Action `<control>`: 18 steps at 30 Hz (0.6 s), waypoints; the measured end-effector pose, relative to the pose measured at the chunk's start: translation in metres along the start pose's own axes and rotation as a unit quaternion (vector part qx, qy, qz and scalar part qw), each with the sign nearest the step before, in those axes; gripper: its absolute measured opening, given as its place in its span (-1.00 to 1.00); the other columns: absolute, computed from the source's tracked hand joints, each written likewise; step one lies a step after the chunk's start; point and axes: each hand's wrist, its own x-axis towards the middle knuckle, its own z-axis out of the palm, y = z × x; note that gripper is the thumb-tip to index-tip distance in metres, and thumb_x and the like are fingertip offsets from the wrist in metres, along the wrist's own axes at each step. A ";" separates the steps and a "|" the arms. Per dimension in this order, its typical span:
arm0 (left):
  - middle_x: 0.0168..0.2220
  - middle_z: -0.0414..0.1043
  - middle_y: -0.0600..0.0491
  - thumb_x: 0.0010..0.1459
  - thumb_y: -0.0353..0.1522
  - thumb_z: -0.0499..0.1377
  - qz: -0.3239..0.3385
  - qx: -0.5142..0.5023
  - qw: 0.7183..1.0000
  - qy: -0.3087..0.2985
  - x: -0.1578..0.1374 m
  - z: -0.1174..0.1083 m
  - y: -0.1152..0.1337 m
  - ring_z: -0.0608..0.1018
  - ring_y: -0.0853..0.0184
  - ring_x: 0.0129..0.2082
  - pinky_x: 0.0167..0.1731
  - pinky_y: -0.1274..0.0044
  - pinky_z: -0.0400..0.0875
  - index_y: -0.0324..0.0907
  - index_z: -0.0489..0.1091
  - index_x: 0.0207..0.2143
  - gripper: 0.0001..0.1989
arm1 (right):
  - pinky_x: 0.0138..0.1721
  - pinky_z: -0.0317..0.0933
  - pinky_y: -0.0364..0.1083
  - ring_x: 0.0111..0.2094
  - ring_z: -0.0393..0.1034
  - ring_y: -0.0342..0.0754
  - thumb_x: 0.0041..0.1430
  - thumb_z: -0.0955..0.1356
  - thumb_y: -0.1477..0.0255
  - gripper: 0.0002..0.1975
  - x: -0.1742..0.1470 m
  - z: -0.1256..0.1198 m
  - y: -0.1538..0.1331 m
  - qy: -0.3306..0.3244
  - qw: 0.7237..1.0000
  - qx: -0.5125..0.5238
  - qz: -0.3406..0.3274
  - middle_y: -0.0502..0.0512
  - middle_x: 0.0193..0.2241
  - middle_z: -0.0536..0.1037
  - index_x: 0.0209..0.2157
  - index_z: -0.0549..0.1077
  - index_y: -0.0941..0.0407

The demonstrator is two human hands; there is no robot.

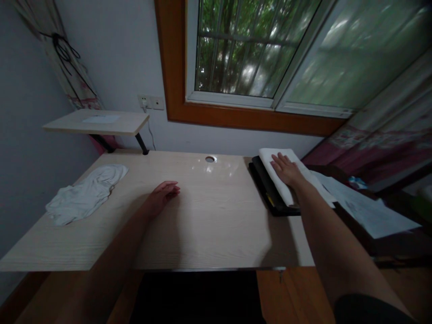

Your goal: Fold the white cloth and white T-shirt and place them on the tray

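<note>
And here's the right hand (286,169), right of centre in the frame, laid palm down with fingers extended and a little parted on a white folded bundle (275,177); paper or cloth, I cannot tell. That bundle sits on top of black flat cases (261,184) at the right end of the pale desk (209,220), the dark edges showing along its left side. The right forearm cuts up from the lower right corner and hides part of the bundle's right side.

Over to the left hand (164,196), just left of centre: fingers together and loosely bent, low over bare desktop, well apart from the bundle. Whether it touches the wood, I cannot tell.

Out at the left, a crumpled white cloth (87,194) takes up that end of the desk. Behind it, upper left, a small raised shelf (67,125) stands on black legs, a paper sheet (101,119) lying on top. A round hole (209,159) marks the desk's far edge, mid-frame. Large white sheets (367,204) spread beyond the desk at the right, below a patterned curtain (398,108), and a barred window (236,49) fills the top.
</note>
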 end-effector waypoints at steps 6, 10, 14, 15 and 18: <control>-0.14 0.58 -0.03 0.16 -0.23 0.36 0.002 -0.004 1.000 -0.002 0.000 -0.003 -0.002 0.60 0.33 -0.17 -0.04 0.47 0.42 -0.18 0.51 -0.05 -0.66 | 0.38 -0.16 0.36 0.47 -0.16 0.25 0.50 -0.03 0.07 -0.33 0.001 0.004 0.002 -0.009 1.000 -0.009 -0.002 0.22 0.48 -0.11 0.46 0.08 0.09; -0.14 0.58 -0.05 0.15 -0.23 0.36 0.001 -0.007 1.000 -0.001 0.000 -0.002 -0.001 0.60 0.32 -0.16 -0.04 0.46 0.42 -0.19 0.51 -0.05 -0.65 | 0.35 -0.04 0.39 0.45 -0.10 0.25 0.48 -0.03 0.03 -0.31 -0.001 0.001 0.000 0.002 1.000 -0.017 -0.008 0.17 0.47 -0.04 0.44 0.13 0.06; -0.13 0.58 -0.05 0.17 -0.24 0.35 -0.003 -0.006 1.000 -0.005 0.000 -0.002 0.000 0.60 0.32 -0.16 -0.04 0.46 0.42 -0.19 0.51 -0.04 -0.66 | 0.35 0.01 0.35 0.46 -0.13 0.24 0.47 -0.01 0.03 -0.30 0.003 -0.001 -0.010 0.018 0.999 0.024 -0.046 0.19 0.46 -0.02 0.43 0.15 0.08; -0.14 0.58 -0.05 0.16 -0.24 0.35 -0.004 -0.008 1.000 -0.004 0.000 -0.001 0.000 0.60 0.32 -0.16 -0.04 0.45 0.42 -0.19 0.51 -0.04 -0.66 | 0.35 0.00 0.35 0.46 -0.14 0.23 0.47 -0.01 0.02 -0.30 0.005 -0.001 -0.014 0.017 0.998 0.032 -0.054 0.19 0.46 -0.03 0.43 0.15 0.09; -0.15 0.58 -0.05 0.15 -0.26 0.36 -0.005 -0.014 1.000 0.003 0.000 -0.001 0.001 0.60 0.33 -0.17 -0.03 0.45 0.42 -0.20 0.51 -0.05 -0.66 | 0.36 -0.06 0.40 0.47 -0.19 0.25 0.45 0.01 -0.01 -0.28 0.011 0.003 -0.028 -0.006 0.998 0.025 -0.060 0.19 0.47 -0.07 0.45 0.09 0.09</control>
